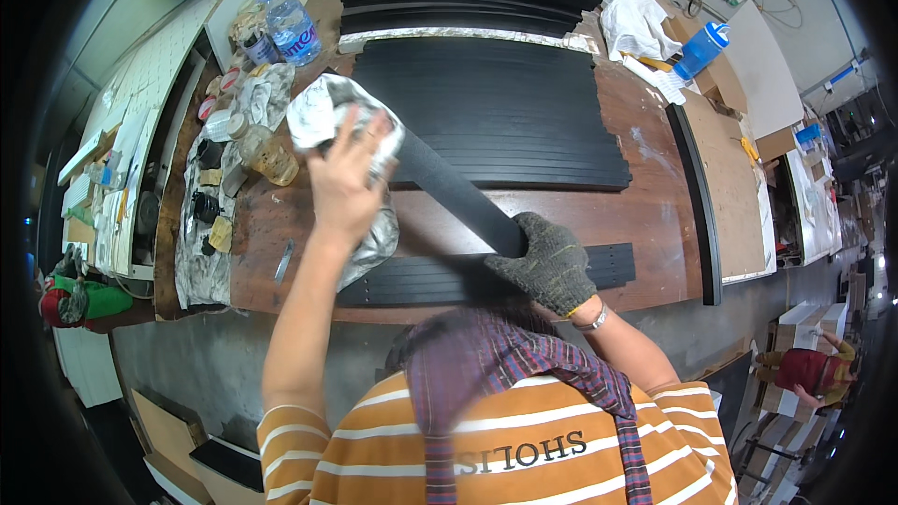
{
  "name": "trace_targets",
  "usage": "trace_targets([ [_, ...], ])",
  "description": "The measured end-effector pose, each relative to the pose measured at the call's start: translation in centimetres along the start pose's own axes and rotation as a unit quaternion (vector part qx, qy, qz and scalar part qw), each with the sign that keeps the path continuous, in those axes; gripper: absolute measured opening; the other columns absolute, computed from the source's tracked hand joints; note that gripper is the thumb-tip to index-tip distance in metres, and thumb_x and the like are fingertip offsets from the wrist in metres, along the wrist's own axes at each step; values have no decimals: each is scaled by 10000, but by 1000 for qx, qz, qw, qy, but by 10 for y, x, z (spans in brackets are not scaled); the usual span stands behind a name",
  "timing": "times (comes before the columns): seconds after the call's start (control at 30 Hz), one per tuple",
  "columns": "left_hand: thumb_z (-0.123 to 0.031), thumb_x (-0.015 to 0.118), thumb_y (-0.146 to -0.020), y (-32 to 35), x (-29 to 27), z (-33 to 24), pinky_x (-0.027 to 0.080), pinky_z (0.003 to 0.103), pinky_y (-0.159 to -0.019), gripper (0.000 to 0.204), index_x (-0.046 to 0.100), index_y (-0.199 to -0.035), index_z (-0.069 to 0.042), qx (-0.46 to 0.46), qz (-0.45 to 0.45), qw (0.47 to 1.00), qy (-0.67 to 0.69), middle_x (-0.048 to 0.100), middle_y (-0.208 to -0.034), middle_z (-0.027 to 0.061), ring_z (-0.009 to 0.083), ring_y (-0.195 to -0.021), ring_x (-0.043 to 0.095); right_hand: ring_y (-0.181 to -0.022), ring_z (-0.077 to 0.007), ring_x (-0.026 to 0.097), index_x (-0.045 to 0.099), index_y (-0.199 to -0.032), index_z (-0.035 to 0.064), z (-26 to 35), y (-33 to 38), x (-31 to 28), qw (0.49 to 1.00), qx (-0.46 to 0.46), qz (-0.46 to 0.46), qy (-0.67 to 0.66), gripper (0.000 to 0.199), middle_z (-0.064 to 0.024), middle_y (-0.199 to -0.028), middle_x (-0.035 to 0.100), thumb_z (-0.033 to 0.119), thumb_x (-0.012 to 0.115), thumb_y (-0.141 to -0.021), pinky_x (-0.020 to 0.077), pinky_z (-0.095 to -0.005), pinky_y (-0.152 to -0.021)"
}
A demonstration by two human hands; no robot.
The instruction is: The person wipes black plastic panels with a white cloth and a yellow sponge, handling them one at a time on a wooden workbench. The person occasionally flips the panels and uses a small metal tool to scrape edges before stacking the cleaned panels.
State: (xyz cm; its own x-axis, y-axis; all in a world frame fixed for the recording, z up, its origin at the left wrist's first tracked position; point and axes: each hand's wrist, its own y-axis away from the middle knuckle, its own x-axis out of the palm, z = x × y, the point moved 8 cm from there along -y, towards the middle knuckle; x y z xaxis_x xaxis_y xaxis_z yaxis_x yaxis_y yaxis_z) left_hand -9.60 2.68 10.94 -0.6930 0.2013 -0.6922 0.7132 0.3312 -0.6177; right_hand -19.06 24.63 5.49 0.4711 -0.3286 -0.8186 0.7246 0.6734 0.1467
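Striped shirt [393, 440]; black board [458, 192], near end in right hand [554, 266]

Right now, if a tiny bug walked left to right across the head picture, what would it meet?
Small yellow block → clear plastic jar with yellowish contents → bare left hand → long flat black board → dark grey knit-gloved right hand → blue plastic bottle.

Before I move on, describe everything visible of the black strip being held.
The black strip is long, narrow, straight and matte; its material is unclear. It slants from upper left to lower right, apparently raised above the brown table. The gloved right grip holds its near end; a smudged white cloth under the bare left grip hides its far end.
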Motion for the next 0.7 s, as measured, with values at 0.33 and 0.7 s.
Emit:
trace_targets([
  [0.33,-192,614,-1037,7,34,-4,621,336,-757,304,658,-1196,63,-270,-20,715,644,739,-1065,152,199,-858,743,-961,-395,702,626,-1238,26,-11,-35,-26,982,27,-156,-101,607,-213,-1029,719,362,823,-771,540,-470,-862],
  [0.7,3,683,-914,-46,56,-39,533,297,-858,200,687,-1113,-17,-191,95,740,638,712,-1018,30,116,-905,658,-791,-132,670,706,-1116,23,53,-52,-104,925,-187,-295,-153,357,-54,-895,715,228,828,-850,564,-285,-741],
])
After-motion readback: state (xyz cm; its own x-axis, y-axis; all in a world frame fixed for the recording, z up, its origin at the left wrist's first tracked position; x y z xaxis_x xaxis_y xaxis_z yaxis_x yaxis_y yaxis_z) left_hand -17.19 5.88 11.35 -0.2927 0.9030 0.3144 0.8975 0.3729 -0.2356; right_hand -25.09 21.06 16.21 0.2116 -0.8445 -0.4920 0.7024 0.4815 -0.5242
